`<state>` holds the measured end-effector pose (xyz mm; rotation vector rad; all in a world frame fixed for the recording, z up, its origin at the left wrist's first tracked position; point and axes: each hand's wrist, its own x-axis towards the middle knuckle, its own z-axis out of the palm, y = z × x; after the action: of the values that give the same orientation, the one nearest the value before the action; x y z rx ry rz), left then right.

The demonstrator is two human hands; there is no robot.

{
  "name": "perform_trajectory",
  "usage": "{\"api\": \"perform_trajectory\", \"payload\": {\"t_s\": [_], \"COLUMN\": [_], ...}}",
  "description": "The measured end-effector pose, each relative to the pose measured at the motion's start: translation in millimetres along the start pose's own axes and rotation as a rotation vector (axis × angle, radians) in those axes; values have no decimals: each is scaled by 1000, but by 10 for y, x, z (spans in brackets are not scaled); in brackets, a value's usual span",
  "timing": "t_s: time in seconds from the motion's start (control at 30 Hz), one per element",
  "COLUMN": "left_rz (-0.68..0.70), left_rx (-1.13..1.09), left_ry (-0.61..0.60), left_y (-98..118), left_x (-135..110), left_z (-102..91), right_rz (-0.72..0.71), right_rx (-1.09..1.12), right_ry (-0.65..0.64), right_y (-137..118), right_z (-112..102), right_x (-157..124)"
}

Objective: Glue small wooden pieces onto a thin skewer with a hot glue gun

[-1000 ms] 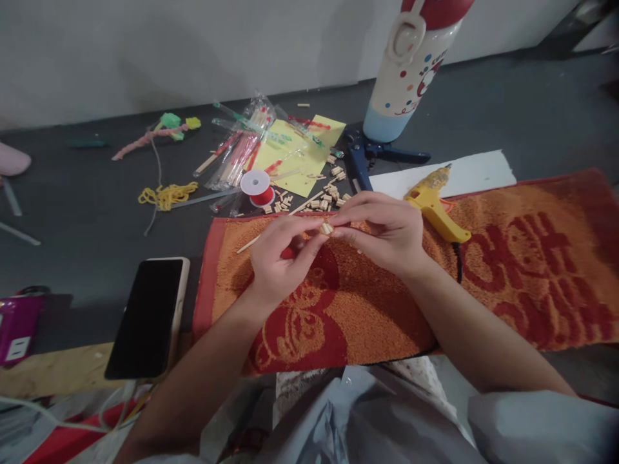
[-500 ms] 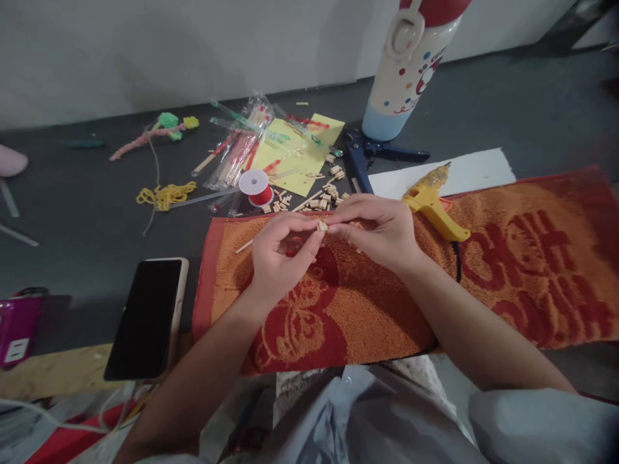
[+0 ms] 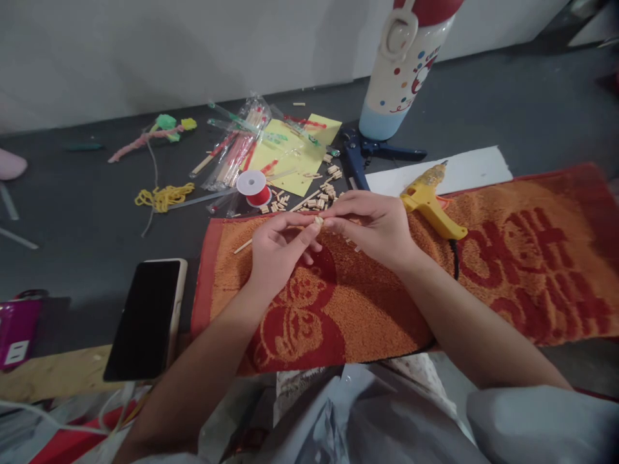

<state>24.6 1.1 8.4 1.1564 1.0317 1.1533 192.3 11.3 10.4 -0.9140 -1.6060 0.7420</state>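
Observation:
Between the fingertips of both hands is a small bundle of short wooden stick pieces (image 3: 318, 221), held just above the towel. My left hand (image 3: 283, 248) pinches it from the left with thumb and index finger. From the other side, my right hand (image 3: 374, 225) grips it between thumb and fingertips, which partly cover it. Beneath both hands lies an orange and red towel (image 3: 382, 316). More cut stick pieces (image 3: 326, 195) are heaped just beyond the fingers. A thin wooden stick (image 3: 243, 246) rests on the towel left of my left hand.
A yellow glue gun (image 3: 430, 203) lies right of my right hand, near a dark blue cutter (image 3: 355, 154) and a tall bottle (image 3: 403, 77). Behind the hands are a red thread spool (image 3: 254, 187), wrapped sticks (image 3: 242, 148) and yellow paper (image 3: 294, 167). A phone (image 3: 145, 319) lies at left.
The small bundle has turned a little between the fingertips, and the fingers of my left hand have shifted. The whole view has moved slightly; the things on the table stay in place.

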Motion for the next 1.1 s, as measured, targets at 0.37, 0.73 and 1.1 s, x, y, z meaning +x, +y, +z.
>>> {"api": "perform_trajectory", "payload": {"t_s": [0.37,0.73,1.1], "left_rz": [-333,-379,-390], "left_rx": [-247,-308,-304], "left_ry": [-63,-151,-146], "left_y": [79,90,92], "left_x": [50,37,27], "left_z": [3,-17,-16], "right_rz": [-194,-265,-270], "right_rx": [-173,-199,-191], "right_ry": [-6,-57,-75], "right_y": [-13,-31,-17], "right_z": [8,-17,-24], "right_x": [-13,-13,-13]}}
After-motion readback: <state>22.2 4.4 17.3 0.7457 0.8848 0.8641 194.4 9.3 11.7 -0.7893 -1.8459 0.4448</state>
